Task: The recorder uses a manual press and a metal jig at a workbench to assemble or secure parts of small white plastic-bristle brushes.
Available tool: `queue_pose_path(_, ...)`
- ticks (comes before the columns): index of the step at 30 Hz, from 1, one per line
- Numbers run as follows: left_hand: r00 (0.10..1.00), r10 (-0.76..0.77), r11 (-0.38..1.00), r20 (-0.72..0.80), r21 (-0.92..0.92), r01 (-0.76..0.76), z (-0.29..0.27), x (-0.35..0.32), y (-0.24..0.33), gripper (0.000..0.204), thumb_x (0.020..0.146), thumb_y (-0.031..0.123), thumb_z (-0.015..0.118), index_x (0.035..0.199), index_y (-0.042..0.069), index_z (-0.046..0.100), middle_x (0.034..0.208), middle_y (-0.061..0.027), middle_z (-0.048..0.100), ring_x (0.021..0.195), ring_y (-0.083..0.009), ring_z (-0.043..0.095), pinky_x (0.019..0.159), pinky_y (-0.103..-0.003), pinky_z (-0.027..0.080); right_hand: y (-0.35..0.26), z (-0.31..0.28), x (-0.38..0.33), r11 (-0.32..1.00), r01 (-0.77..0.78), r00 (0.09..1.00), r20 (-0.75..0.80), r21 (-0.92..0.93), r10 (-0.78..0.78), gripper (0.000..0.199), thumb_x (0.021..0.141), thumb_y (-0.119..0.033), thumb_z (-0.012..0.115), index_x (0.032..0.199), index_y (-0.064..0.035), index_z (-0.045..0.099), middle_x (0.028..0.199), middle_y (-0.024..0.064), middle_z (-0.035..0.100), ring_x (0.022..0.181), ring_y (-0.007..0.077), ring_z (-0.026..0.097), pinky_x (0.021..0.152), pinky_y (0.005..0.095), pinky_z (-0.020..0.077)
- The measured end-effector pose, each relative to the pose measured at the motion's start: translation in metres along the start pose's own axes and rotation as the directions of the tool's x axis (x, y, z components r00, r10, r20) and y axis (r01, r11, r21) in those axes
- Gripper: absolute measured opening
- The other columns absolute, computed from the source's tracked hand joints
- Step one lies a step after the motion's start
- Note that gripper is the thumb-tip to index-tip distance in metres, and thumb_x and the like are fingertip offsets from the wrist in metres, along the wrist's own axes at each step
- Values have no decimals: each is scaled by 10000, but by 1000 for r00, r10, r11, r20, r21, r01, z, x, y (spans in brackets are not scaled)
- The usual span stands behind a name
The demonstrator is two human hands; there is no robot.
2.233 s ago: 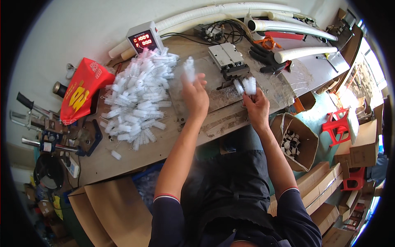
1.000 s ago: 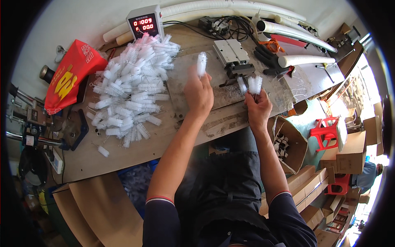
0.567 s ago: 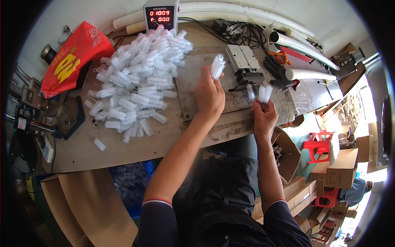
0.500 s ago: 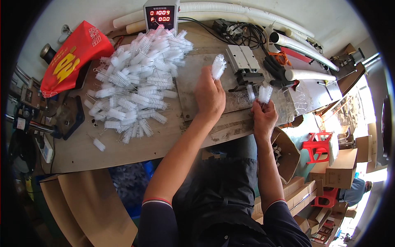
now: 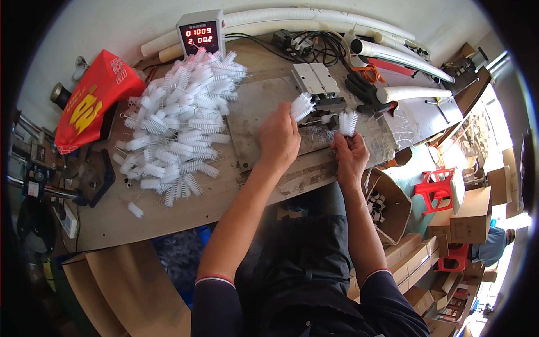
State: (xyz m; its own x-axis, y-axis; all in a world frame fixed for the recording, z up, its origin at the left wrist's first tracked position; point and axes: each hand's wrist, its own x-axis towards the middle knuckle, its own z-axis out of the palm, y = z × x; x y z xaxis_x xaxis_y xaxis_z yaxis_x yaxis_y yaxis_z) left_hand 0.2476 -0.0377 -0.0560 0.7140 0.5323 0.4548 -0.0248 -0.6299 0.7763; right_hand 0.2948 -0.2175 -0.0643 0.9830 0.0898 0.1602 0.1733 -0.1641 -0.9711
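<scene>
A red bag [image 5: 98,106] is located well left of the hands [image 5: 279,137]. Long white tubes [image 5: 314,14] extend along the wall [image 5: 140,22] beyond them. A black glove [image 5: 365,91] lies beyond and right; a red stool [image 5: 433,189] stands farther right.

Bristly plastic brushes [image 5: 182,132]; dull, scuffed metal plate [image 5: 255,106].

At one o'clock in the view, a white brush [image 5: 302,106] rises from the left hand [image 5: 279,140], its bristly head tipped toward one. At two, the right hand [image 5: 352,153] grips a second brush [image 5: 348,123], head nearly upright; its stem is mostly hidden, possibly wire. A jumbled pile [image 5: 179,132] of matching brushes lies at ten, thin stems poking out; one stray brush [image 5: 135,210] lies at eight.
</scene>
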Motion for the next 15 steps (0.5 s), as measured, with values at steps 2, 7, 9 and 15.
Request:
queue_pose_path(2,998,31,999,59,12,-31,0,-1,3,163,955,58,594,1115,43,569,890,-194,662,846,-429,646,742,-543,499,2,-2,-1,998,64,998,4,19,-64,232,1019,-254,694,1038,-27,652,765,-13,653,571,20,463,511,184,342)
queue_pose_path(7,985,103,992,140,58,-112,-1,-2,4,170,965,75,592,1129,45,564,908,-198,665,870,-429,651,763,-540,512,-5,-2,-5,984,-16,1000,5,180,15,238,1045,-246,649,1069,-10,658,809,8,659,574,29,469,487,195,346)
queue_pose_path(9,982,116,991,152,47,-124,0,-2,4,163,967,77,591,1125,45,567,913,-198,667,873,-428,653,764,-537,514,-6,-2,-6,978,-41,999,3,206,41,239,1050,-239,640,1082,-3,660,829,16,662,579,33,478,481,200,353)
queue_pose_path(15,965,146,988,218,22,-154,2,-1,8,156,972,84,601,1121,41,580,963,-195,683,914,-420,669,781,-518,523,-2,-2,-5,975,-12,999,-40,221,21,267,1050,-248,643,1103,12,673,859,25,665,602,46,514,501,208,392)
